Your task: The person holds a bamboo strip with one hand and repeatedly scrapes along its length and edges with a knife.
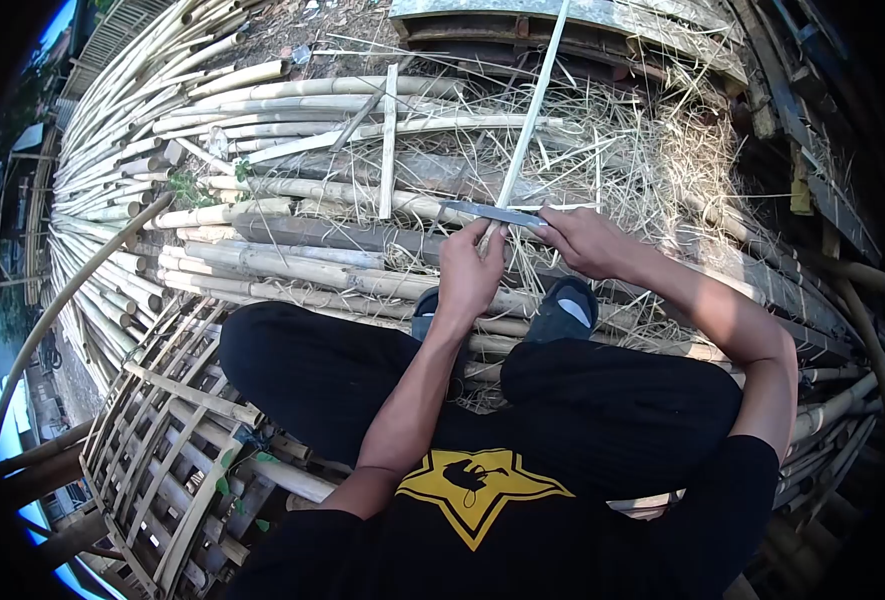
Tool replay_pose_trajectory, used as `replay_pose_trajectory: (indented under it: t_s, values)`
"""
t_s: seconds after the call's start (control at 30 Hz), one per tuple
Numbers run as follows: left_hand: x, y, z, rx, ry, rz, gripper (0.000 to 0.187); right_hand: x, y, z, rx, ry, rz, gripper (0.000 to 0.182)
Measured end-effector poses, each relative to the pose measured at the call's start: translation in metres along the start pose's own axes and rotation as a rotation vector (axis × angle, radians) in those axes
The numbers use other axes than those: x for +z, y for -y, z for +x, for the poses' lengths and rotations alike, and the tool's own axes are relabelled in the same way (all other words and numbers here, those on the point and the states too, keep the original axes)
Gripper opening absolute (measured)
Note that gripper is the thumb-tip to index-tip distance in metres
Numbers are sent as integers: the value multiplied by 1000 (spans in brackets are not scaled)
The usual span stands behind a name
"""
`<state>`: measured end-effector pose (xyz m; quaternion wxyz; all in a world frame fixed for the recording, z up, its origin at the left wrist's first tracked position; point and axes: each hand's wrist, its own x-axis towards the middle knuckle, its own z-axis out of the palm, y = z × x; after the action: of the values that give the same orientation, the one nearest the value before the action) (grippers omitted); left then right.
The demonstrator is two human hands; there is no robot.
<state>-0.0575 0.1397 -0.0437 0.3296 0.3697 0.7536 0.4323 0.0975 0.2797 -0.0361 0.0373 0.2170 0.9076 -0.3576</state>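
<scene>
Between the fingers of my left hand (pixel 470 268) is the near end of a long, pale bamboo strip (pixel 531 115), which runs up and away past the top edge of the view. My right hand (pixel 584 243) is closed round the handle end of a knife (pixel 492 212). The knife's grey blade lies across the strip, just beyond my left fingertips. Most of the handle is hidden inside my right hand. Thin shavings (pixel 612 150) are scattered under and around both hands.
Bamboo poles (pixel 292 262) lie crosswise before my feet, with a large stack (pixel 102 215) at the left. A short flat bamboo piece (pixel 388 150) rests on them. A woven bamboo lattice (pixel 167 425) is at lower left. A wooden pallet (pixel 562 25) stands at the top.
</scene>
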Motion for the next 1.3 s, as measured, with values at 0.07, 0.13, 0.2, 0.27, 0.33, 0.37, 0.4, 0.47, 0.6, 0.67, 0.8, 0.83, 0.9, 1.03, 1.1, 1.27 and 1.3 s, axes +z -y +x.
replay_pose_trajectory:
  t_s: [0.07,0.13,0.2,0.27,0.33,0.37,0.4,0.47,0.6,0.67,0.8,0.83,0.9,1.03,1.1,1.27,1.3]
  values:
    - [-1,-3,-3,58,-28,44,21,2,-6,-1,-37,-49,-55,35]
    - [-4,-9,-6,110,-67,88,21,-1,-16,3,-67,-76,-168,36]
    - [-5,-16,-6,106,-69,155,24,-8,-23,9,-125,-105,-188,37]
    - [0,-11,-4,132,-96,68,25,-12,-27,9,-168,-130,-207,38]
    - [-1,-15,1,169,-133,-18,26,-20,-31,15,-101,-138,-256,39]
    - [-5,-17,-1,103,-121,4,26,-21,-33,16,-65,-136,-273,39]
    - [-7,-18,-3,38,-108,27,26,-28,-42,18,-24,-166,-274,40]
    - [-5,-14,-8,78,-88,8,26,-58,-90,29,288,-320,-173,43]
    - [-4,-10,-9,79,-31,-31,26,-98,-132,19,406,-496,-292,48]
    - [-5,-9,-11,80,-1,-28,26,-107,-161,15,545,-573,-226,51]
    - [-11,-1,-9,-36,54,-32,24,-132,-187,-6,615,-789,-170,57]
    - [-10,-2,-7,-43,55,-57,24,-126,-173,-11,589,-874,-134,53]
    - [-4,-4,-6,5,66,-48,25,-108,-131,-11,455,-643,-33,54]
    - [2,-4,-8,34,27,-30,25,-57,-52,-1,133,-213,-60,46]
    - [-1,-8,-7,48,-23,-7,25,-39,-31,3,57,-155,-1,44]
    - [-4,-4,-3,61,-38,9,23,-26,-6,-5,30,40,-49,40]
    - [-4,-3,-2,44,-29,8,23,-21,-4,-6,31,43,-50,40]
